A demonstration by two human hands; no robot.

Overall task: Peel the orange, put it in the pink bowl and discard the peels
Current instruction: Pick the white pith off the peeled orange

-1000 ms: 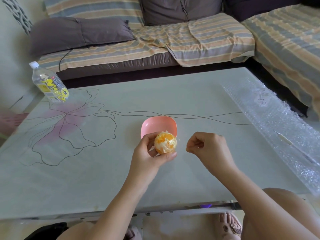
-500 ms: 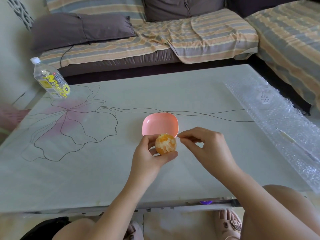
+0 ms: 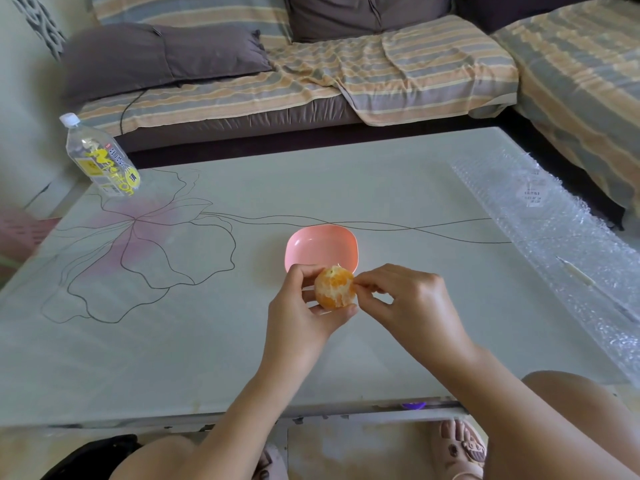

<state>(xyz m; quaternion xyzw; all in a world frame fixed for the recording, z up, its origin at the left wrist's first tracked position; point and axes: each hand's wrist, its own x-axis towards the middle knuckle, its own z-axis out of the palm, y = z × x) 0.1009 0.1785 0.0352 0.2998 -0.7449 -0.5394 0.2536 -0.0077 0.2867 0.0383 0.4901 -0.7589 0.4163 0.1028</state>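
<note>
**Orange held just in front of the pink bowl**

The round, peeled orange point(image 3: 334, 287) is up off the table, in the middle of the scene. It is round like a ball, so no side is longer than another. A small pale green spot on its top faces up and toward the far side. Some white skin is stuck on it.

The left hand point(image 3: 301, 320) grips the orange. The thumb is on the left side and the fingers curl under it. The right hand point(image 3: 412, 306) touches the right side of the orange, with the thumb and first finger pinched together on it. What they pinch is too small to tell.

The shiny pink plastic bowl point(image 3: 322, 245) sits on the pale table with a drawn flower point(image 3: 207, 341), just on the far side of the orange. Only its smooth pink inside shows. Its near edge is hidden behind the orange and fingers.

A clear plastic bottle with a white cap and yellow label point(image 3: 100, 161) stands at the far left corner. I cannot tell what is in it. A sheet of clear bubble wrap point(image 3: 561, 244) lies along the right side of the table.
</note>
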